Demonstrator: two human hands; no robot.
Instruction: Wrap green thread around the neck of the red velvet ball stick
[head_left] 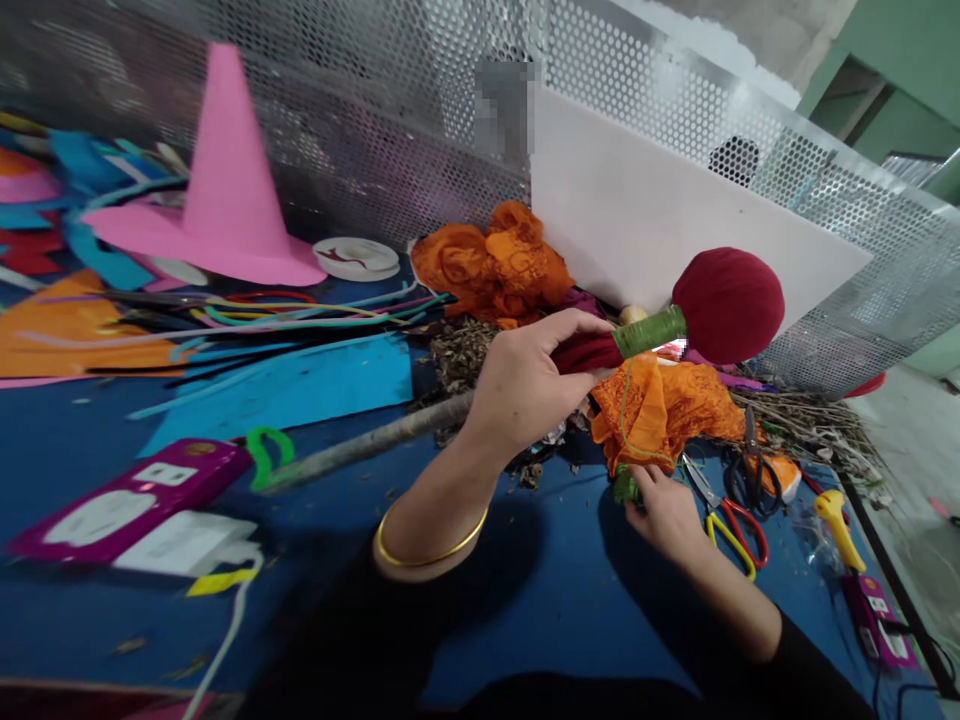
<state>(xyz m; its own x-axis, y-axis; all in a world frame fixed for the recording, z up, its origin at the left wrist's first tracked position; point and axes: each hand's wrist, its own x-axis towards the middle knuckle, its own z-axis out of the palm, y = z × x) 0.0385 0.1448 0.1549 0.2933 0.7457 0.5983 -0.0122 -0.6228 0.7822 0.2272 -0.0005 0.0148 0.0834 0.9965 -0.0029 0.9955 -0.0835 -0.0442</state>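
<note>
My left hand [525, 385] is wrapped round a stick [382, 428] where dark red cloth gathers on it. Beyond the fingers, green string [649, 334] is wound round the neck of the cloth, below a round red ball-shaped head [731, 305]. Lower right, my right hand [667, 510] has its fingers closed on a small bundle of green string [625, 484]. A strand of it runs up over the orange cloth [660, 405], just above that hand. Red and yellow scissors [731, 520] lie to the right of my right hand.
A pink cone hat [229, 190], blue sheet [300, 385] and purple box [135, 500] are on the left. More orange cloth [495, 260] and a white board [660, 200] stand behind. Twigs [814, 425], black scissors [754, 475] and a yellow glue gun [840, 528] lie right.
</note>
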